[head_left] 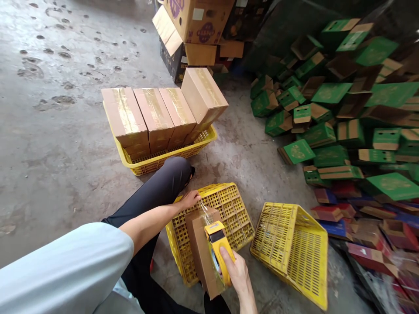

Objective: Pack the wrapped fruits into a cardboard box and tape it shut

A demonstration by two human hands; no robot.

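My right hand [238, 272] is wrapped round a yellow tape dispenser [220, 248]. The dispenser rests along the top of a closed cardboard box [200, 248], which lies on an upturned yellow plastic crate [234, 205]. From the dispenser's front a thin strip of clear packing tape [205, 210] runs to my left hand [190, 199]. The left fingers are closed on that strip, just beyond the far end of the box.
Ahead, a yellow basket [144, 168] holds several taped boxes [126, 111]. Another yellow crate [291, 248] lies tipped on its side at right. Green cartons [330, 135] are heaped along the right, with large cartons [199, 26] stacked at the back. Concrete floor [65, 174] extends leftward.
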